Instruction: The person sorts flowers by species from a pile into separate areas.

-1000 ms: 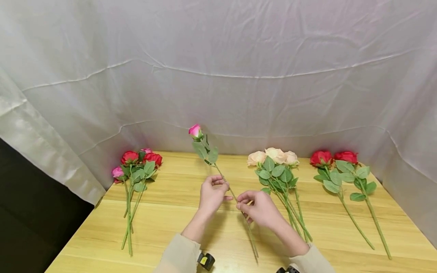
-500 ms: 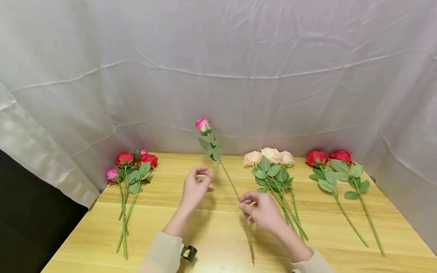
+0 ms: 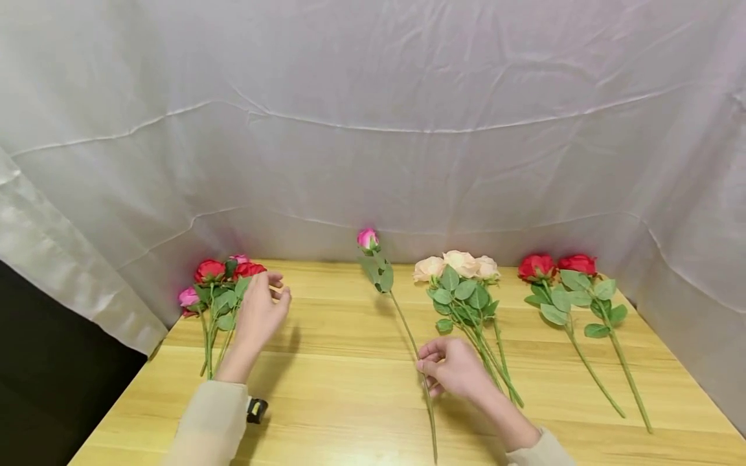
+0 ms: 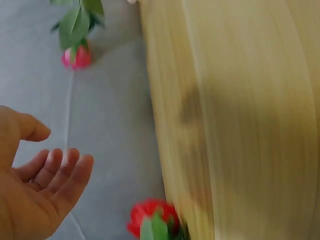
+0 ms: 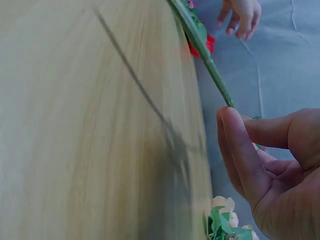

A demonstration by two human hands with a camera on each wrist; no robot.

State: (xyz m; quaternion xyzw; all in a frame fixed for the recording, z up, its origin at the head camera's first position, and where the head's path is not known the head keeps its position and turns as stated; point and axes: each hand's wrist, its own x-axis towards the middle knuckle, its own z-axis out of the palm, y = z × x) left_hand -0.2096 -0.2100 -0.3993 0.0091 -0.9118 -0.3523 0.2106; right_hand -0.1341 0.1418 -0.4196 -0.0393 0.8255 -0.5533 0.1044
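Observation:
My right hand (image 3: 453, 370) pinches the stem of a single pink rose (image 3: 368, 239) between thumb and fingertips, a bit right of the middle. The rose leans to the left with its bud toward the back curtain. In the right wrist view its green stem (image 5: 207, 57) runs up from the fingertips. My left hand (image 3: 262, 307) holds nothing; its fingers are loosely bent with the palm turned inward in the left wrist view. From above it overlaps the bunch of red and pink roses (image 3: 211, 272) on the left, hiding part of their leaves and stems.
Several peach roses (image 3: 460, 264) lie just right of my right hand, stems toward me. Two red roses (image 3: 537, 266) lie farther right. Behind the wooden table (image 3: 326, 401) hangs a grey curtain (image 3: 373, 129).
My left hand has let go of the pink rose's stem and moved left to the red and pink bunch. The bud has swung right and lower while my right hand keeps its pinch.

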